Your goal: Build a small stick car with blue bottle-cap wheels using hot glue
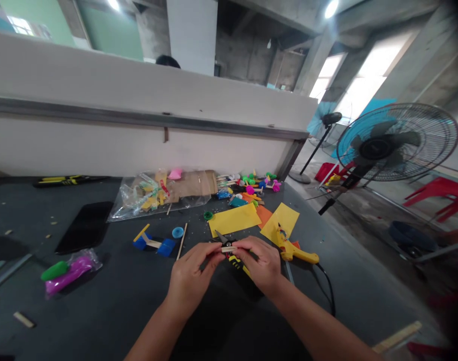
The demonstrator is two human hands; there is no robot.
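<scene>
Between my two hands is a short pale wooden stick (228, 249), pinched at one end by my left hand (194, 271) and at the other by my right hand (261, 260). Just under it on the dark table lie yellow-and-black pliers (234, 261), partly hidden by my fingers. Beyond the hands are a yellow paper sheet (234, 220) and another yellow sheet (285, 220). A yellow glue gun (298, 253) with a black cord rests to the right. On the left are a thin wooden stick (182, 240), a blue cap (177, 232) and a small blue-and-yellow construction (154, 243).
A black phone (84, 228), a clear plastic bag of scraps (150, 195) and a packet of purple and green clay (69, 273) occupy the left. Colourful small parts (251, 185) lie against the white partition (139, 145). A standing fan (375, 148) is beyond the right table edge.
</scene>
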